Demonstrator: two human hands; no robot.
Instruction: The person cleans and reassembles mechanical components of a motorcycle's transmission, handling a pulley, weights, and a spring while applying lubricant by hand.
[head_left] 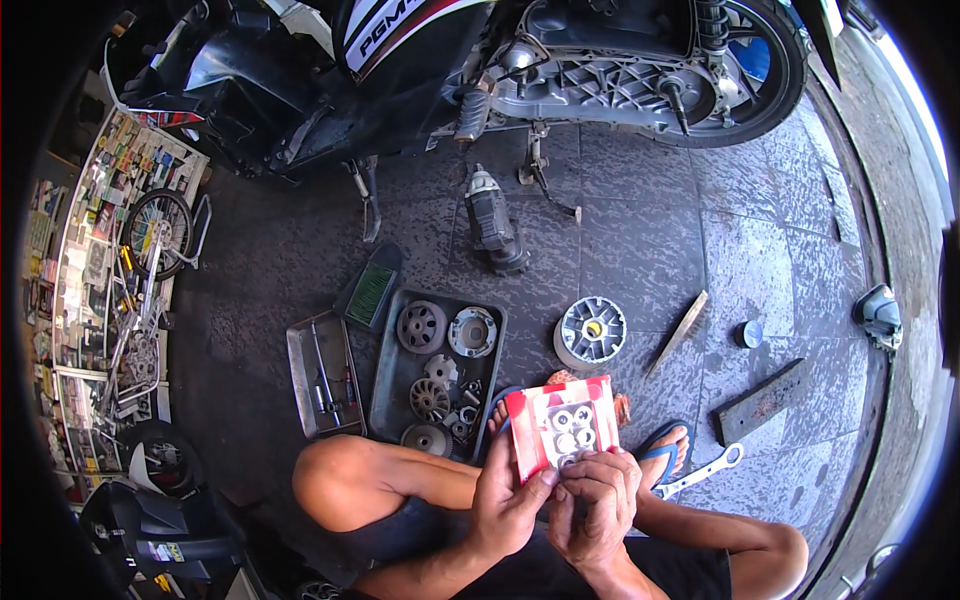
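Observation:
A red and white pack (530, 420) of small round rollers is held up in front of my lap. Several pale rollers (563, 440) show in its middle, set in rows. My left hand (508, 505) grips the pack's lower left edge, thumb on the front. The fingers of my right hand (597, 495) are bent over its lower right part and cover some of the rollers. Just beyond the pack, a round metal pulley (592, 332) with a ribbed face rests on the floor.
A dark tray (382, 395) holds clutch parts, beside a smaller tool tray (300, 375) and a green air filter (371, 293). A power wrench (490, 220) lies ahead, below the scooter (600, 110). To the right are a spanner (705, 470), a dark bar (760, 402) and a wooden stick (678, 333).

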